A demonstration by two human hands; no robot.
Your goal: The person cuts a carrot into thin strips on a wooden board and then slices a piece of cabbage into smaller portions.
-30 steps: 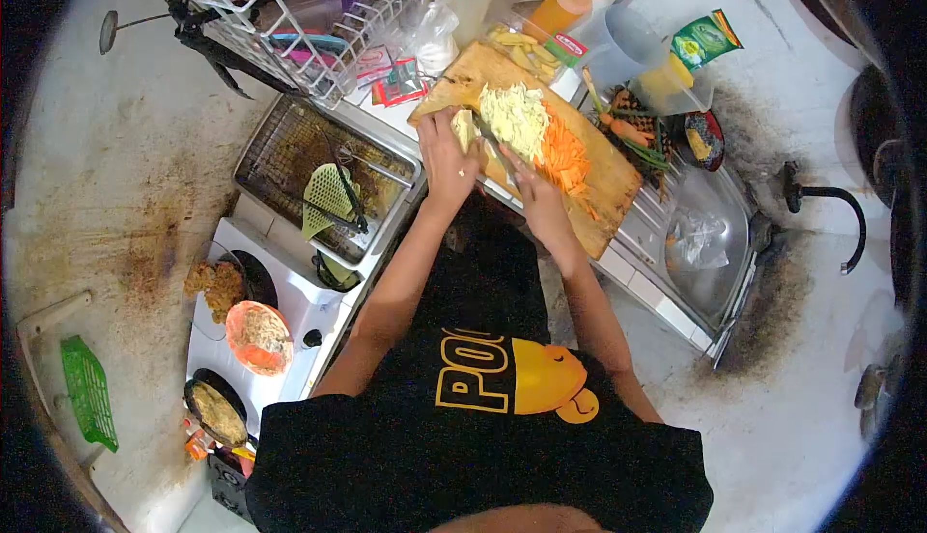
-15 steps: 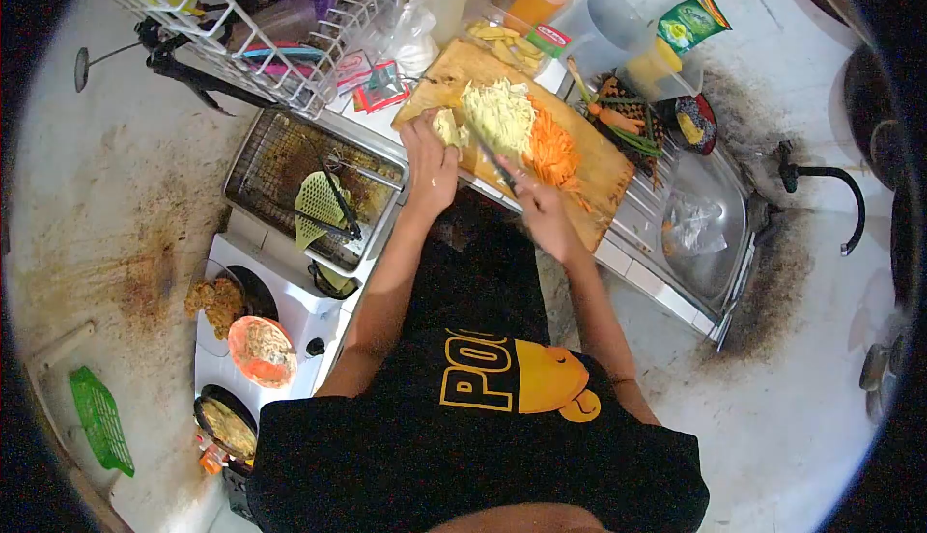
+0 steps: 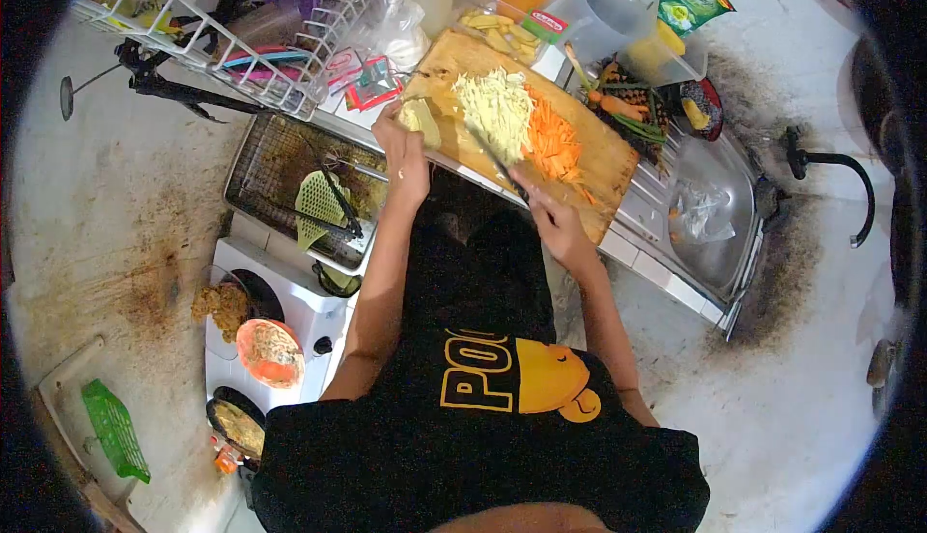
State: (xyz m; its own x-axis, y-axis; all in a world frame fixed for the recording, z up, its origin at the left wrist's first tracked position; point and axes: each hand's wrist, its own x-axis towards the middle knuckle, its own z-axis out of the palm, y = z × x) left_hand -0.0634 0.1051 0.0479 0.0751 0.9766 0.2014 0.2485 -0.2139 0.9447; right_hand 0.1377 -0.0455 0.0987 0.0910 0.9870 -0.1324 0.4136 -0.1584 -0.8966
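My left hand [image 3: 402, 154] is closed around a pale yellow cabbage piece [image 3: 419, 122] at the left end of the wooden cutting board [image 3: 601, 158]. In my right hand [image 3: 562, 228] is a knife [image 3: 496, 158], its dark handle gripped near the board's front edge. The blade slants up and left over the board, apart from the cabbage piece. Shredded cabbage [image 3: 491, 106] is heaped just beyond the blade. Against that heap, on its right, lies a pile of shredded carrot [image 3: 554, 139].
Behind the board stand a tub of yellow pieces [image 3: 500, 35] and a plastic jug [image 3: 603, 14]. A sink [image 3: 726, 207] is at right. To the left are a wire-lined tray [image 3: 275, 171], a dish rack [image 3: 333, 21] and a stove [image 3: 290, 287] with pans.
My left hand has moved left with the cabbage piece, widening the gap to the knife. The right hand has shifted slightly right and down. The whole view has tilted a little.
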